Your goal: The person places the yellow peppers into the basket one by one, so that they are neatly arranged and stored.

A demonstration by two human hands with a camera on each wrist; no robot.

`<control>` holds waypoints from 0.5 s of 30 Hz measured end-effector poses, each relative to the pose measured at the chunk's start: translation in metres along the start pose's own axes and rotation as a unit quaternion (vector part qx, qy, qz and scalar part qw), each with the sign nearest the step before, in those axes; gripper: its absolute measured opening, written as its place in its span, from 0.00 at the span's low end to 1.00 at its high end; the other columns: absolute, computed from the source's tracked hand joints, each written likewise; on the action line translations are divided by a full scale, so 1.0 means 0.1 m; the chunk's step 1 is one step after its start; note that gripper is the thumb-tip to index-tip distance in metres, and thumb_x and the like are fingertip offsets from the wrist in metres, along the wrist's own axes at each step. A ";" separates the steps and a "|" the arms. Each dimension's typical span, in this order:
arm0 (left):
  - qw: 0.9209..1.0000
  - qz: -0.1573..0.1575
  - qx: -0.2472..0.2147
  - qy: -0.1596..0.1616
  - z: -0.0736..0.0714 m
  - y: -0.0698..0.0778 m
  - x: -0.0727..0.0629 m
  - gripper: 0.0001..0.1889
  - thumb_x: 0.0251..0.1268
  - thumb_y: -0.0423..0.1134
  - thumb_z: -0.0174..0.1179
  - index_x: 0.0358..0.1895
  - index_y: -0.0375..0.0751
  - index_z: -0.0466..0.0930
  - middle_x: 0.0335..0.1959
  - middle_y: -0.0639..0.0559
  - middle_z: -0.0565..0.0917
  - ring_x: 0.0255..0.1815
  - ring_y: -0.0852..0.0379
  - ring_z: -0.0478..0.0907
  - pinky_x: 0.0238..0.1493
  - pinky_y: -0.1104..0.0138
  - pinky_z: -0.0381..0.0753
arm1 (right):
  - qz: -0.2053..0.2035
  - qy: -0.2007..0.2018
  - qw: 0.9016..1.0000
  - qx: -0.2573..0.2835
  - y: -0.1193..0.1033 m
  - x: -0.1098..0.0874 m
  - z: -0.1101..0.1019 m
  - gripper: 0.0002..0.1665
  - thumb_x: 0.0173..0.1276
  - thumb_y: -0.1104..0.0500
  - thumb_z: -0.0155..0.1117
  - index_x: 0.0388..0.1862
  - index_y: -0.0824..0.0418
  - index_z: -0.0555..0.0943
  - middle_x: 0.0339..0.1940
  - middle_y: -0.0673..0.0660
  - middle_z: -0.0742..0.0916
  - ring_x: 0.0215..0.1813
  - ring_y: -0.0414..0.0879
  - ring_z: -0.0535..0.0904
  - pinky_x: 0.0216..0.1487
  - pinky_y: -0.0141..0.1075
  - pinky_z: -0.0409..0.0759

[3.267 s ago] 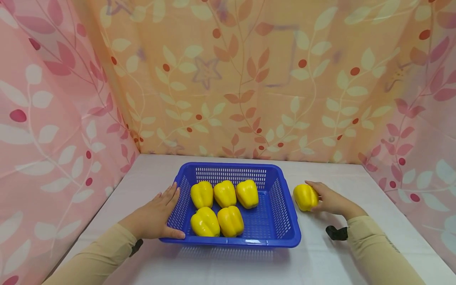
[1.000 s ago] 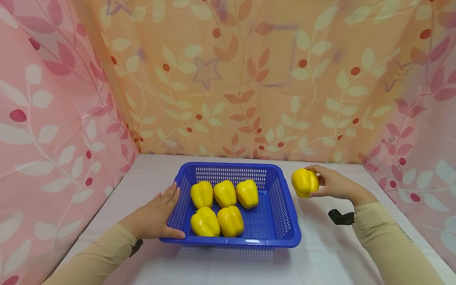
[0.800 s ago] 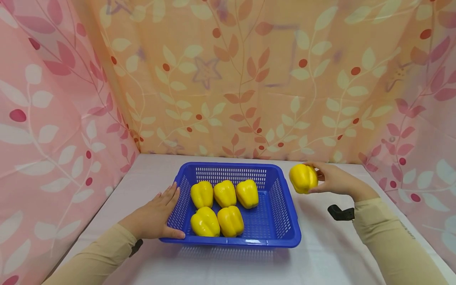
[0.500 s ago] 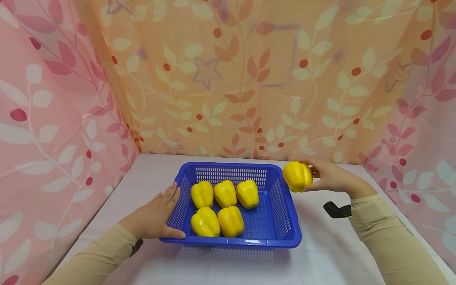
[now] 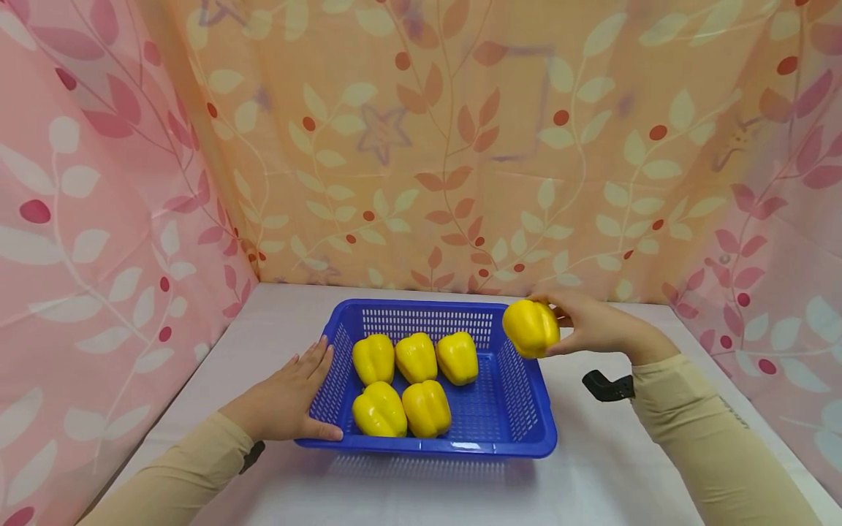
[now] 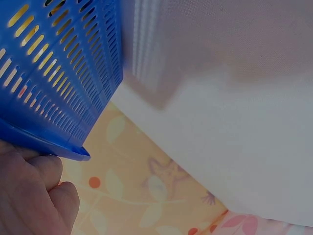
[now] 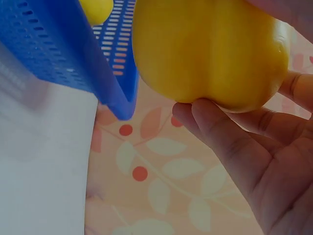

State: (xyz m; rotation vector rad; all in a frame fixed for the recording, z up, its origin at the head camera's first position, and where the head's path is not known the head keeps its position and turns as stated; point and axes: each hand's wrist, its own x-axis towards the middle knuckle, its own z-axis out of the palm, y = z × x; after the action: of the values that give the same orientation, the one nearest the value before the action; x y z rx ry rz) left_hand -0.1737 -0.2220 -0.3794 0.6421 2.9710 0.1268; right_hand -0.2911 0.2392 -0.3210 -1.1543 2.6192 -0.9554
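My right hand [image 5: 588, 324] grips a yellow bell pepper [image 5: 530, 329], fingers and thumb round its side, above the right rim of a blue plastic basket [image 5: 421, 444]. Close up in the right wrist view, the held pepper [image 7: 210, 54] fills the upper middle beside the basket's rim. Five fingers of my left hand [image 5: 289, 394] lie straight along the basket's left rim, thumb on the front corner. Inside the basket sit several yellow bell peppers: a back row with one pepper [image 5: 457, 358] at its right end, and a front row with another pepper [image 5: 426, 409]. The left wrist view shows the slotted basket wall [image 6: 58, 63].
A white-covered table [image 5: 612, 453] lies under the basket. Behind it hangs an orange leaf-patterned curtain [image 5: 421, 183], with pink patterned curtains [image 5: 99, 256] at both sides. The basket's right part shows bare blue floor [image 5: 483, 394]. A black strap [image 5: 608, 387] is on the right wrist.
My right hand has lifted the yellow bell pepper off the table and moved it left, over the basket's right rim. The left hand and the basket have stayed in place.
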 end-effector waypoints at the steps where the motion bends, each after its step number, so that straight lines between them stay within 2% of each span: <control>1: 1.000 0.001 0.000 0.001 0.00 0.00 0.00 0.66 0.36 0.82 0.44 0.70 0.30 0.42 0.72 0.35 0.40 0.72 0.40 0.41 0.67 0.46 0.46 | -0.002 -0.004 1.000 0.000 -0.02 0.01 0.01 0.43 0.44 0.52 0.77 0.59 0.53 0.67 0.52 0.51 0.74 0.51 0.47 0.74 0.52 0.40 0.76; 8: 1.000 0.003 0.004 0.005 0.02 -0.01 0.00 0.66 0.36 0.82 0.44 0.71 0.30 0.42 0.72 0.36 0.40 0.72 0.40 0.41 0.67 0.46 0.47 | 0.012 -0.032 0.999 -0.011 -0.11 0.08 0.12 0.45 0.44 0.48 0.76 0.61 0.53 0.66 0.51 0.48 0.75 0.51 0.46 0.74 0.54 0.42 0.75; 15: 1.000 0.002 0.004 0.003 0.01 -0.01 0.00 0.66 0.36 0.82 0.44 0.71 0.30 0.42 0.72 0.36 0.40 0.72 0.40 0.41 0.67 0.46 0.46 | -0.002 -0.063 0.998 0.005 -0.17 0.20 0.25 0.44 0.45 0.52 0.76 0.61 0.54 0.65 0.53 0.49 0.75 0.51 0.47 0.73 0.55 0.43 0.74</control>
State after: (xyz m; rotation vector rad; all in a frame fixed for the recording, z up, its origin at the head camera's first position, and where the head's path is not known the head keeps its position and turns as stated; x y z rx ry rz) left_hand -0.1739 -0.2225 -0.3805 0.6510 2.9780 0.1172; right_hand -0.2854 0.2036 -0.3281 -1.1777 2.5103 -0.8660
